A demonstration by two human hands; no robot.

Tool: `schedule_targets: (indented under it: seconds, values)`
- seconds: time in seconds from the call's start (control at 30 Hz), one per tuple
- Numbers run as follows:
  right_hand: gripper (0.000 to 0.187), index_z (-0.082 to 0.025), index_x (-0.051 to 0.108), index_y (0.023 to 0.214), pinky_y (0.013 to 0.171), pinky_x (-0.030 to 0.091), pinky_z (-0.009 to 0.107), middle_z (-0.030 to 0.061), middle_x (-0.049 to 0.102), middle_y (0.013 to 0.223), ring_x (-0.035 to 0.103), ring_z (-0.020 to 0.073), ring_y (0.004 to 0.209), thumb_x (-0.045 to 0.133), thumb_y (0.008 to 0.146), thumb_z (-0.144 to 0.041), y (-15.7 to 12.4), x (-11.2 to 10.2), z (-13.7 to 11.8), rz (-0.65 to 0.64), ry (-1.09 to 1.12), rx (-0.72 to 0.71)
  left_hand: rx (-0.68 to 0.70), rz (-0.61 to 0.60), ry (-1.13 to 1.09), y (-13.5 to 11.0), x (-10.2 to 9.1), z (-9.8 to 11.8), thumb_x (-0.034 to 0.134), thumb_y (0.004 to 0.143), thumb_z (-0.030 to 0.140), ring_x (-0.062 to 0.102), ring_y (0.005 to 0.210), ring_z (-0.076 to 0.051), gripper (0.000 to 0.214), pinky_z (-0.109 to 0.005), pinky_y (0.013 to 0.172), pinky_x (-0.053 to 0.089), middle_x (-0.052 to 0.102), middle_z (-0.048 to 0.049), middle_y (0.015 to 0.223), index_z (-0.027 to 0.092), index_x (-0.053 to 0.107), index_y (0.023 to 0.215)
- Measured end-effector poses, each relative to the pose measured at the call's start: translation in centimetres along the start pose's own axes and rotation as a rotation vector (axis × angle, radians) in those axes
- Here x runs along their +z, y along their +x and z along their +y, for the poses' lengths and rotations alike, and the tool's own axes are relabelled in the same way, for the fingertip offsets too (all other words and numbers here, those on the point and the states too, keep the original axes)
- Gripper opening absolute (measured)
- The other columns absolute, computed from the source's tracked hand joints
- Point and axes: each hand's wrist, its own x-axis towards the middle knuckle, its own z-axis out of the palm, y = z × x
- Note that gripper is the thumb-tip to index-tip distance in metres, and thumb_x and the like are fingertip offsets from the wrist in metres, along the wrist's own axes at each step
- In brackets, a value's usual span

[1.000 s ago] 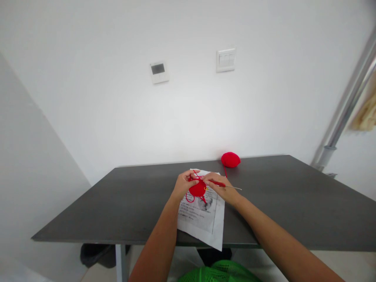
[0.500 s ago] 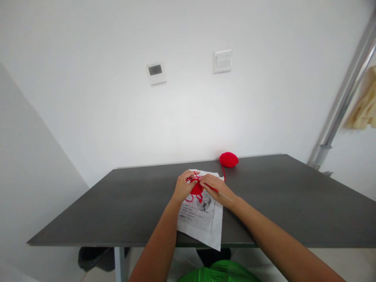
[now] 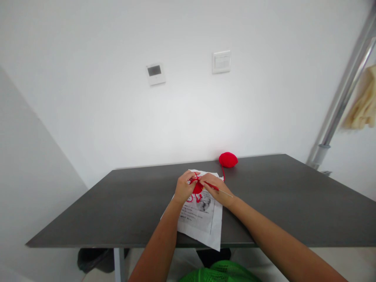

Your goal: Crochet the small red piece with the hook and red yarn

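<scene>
My left hand pinches a small red crochet piece by its upper left edge. My right hand is closed around a crochet hook with a red handle; its thin metal shaft sticks out toward my wrist, and its other end meets the red piece between my fingertips. Loose red yarn hangs below the piece and loops over my left fingers. Beneath both hands lies a printed sheet of paper. The exact stitch is too small to make out.
A red yarn ball rests at the back of the dark table, against the wall, its strand running to my hands. The paper overhangs the table's front edge. A black bin stands under the table on the left.
My hands stay together at the red piece with almost the same grip; the crochet hook has shifted very slightly. The view itself has moved a little.
</scene>
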Motion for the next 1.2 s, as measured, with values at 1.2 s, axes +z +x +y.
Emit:
schedule_targets:
  seconds: [1.2]
  values:
    - [0.012, -0.019, 0.060, 0.084, 0.073, 0.047, 0.033, 0.0059, 0.060, 0.082, 0.057, 0.0184, 0.079, 0.052, 0.085, -0.028, 0.08, 0.14, 0.20, 0.205, 0.077, 0.106, -0.208, 0.077, -0.225, -0.13, 0.66, -0.02, 0.059, 0.071, 0.015, 0.054, 0.073, -0.014, 0.040, -0.028, 0.077, 0.044, 0.058, -0.0013, 0.073, 0.016, 0.058, 0.110]
